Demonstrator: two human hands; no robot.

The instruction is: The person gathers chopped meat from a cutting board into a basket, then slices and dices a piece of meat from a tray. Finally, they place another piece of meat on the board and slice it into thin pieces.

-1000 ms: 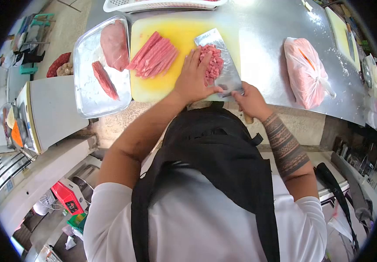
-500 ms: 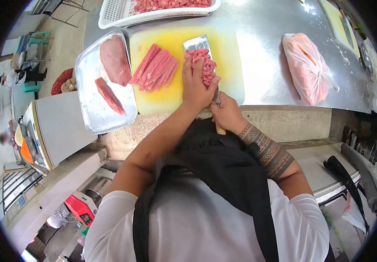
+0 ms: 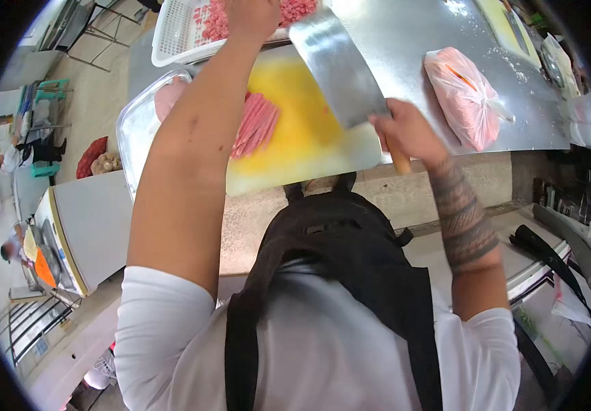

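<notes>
My right hand (image 3: 413,134) grips the wooden handle of a cleaver (image 3: 336,68), its broad blade raised above the right part of the yellow-and-white cutting board (image 3: 302,154). Reaching far forward, my left hand (image 3: 254,16) is over the white plastic basket (image 3: 172,44); its fingers are cut off by the top edge of the view. Diced meat (image 3: 299,11) lies in that basket. Cut meat strips (image 3: 257,125) sit on the board's left side, partly behind my left forearm. A larger piece of meat (image 3: 169,98) rests in the metal tray (image 3: 126,127), mostly covered by that arm.
A tied plastic bag of meat (image 3: 463,96) lies on the steel table (image 3: 405,41) to the right. Another cutting board (image 3: 508,31) is at the far right, near white crumbs. Two people (image 3: 11,159) are far off at the left.
My left hand has left the diced meat on the blade and moved forward over the basket. The cleaver has been lifted rightward, and the dice are off the blade and board.
</notes>
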